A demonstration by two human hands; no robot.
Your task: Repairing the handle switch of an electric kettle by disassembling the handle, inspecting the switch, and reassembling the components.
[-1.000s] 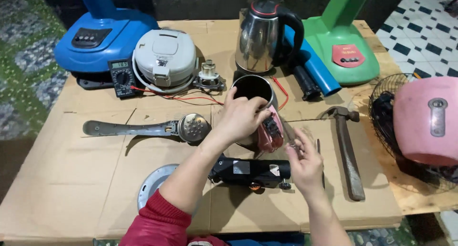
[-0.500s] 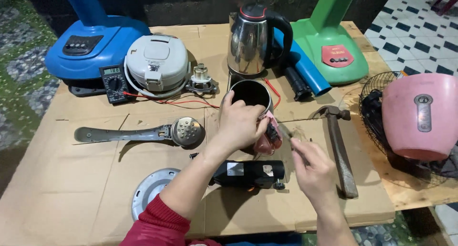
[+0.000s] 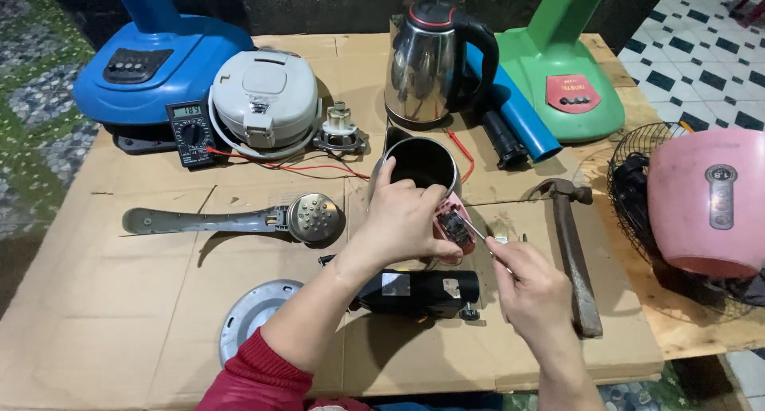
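My tabletop (image 3: 119,355) is covered in brown cardboard; right of it lies black-and-white tiled floor (image 3: 701,52), left a mottled green floor (image 3: 32,116).

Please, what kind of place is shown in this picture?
Probably a small appliance repair spot, perhaps at home. Cardboard sheets cover the work surface, a multimeter and a hammer lie among opened appliances, and the left hand steadies a stripped kettle body while the right hand probes it.

My left hand (image 3: 406,220) and forearm are bare up to a dark red sleeve (image 3: 259,375) bunched near the elbow at seven o'clock; my right hand (image 3: 534,287) and wrist, at five o'clock, carry no covering.
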